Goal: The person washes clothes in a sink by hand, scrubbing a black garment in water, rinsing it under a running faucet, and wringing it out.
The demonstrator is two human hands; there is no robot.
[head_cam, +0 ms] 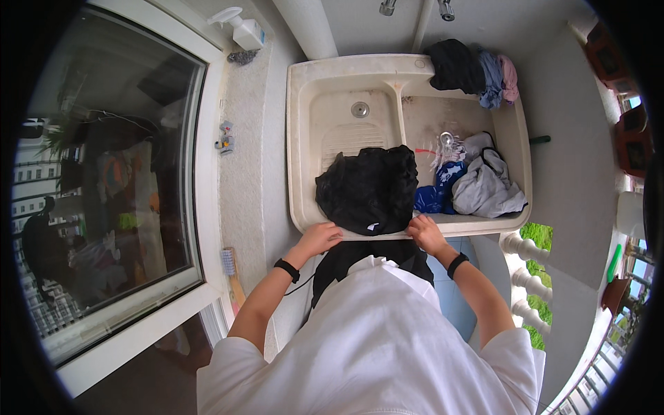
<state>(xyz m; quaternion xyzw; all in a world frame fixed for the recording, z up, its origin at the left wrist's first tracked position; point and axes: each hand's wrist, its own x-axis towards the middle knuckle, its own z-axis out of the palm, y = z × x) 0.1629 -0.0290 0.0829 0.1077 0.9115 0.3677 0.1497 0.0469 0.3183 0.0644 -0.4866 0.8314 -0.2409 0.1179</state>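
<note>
A wet-looking black cloth garment (365, 189) lies spread over the ribbed washboard of the left basin, with a small white tag (372, 226) at its near edge. My left hand (322, 237) is at the front rim of the cream laundry sink (296, 155), by the garment's near left corner. Against its near right corner, my right hand (425, 233) is bent over the same rim. Whether the fingers pinch cloth or only rest on the rim is not clear. A blue plastic packet (438, 189) and a grey-white garment with dark trim (487, 187) lie in the right basin.
Black, blue and pink clothes (456, 67) drape over the sink's back right corner. Two taps (446, 10) project from the wall. Along the left ledge are a white spray bottle (248, 33) and a wooden-handled scrub brush (229, 262), beside a glazed window (119, 171).
</note>
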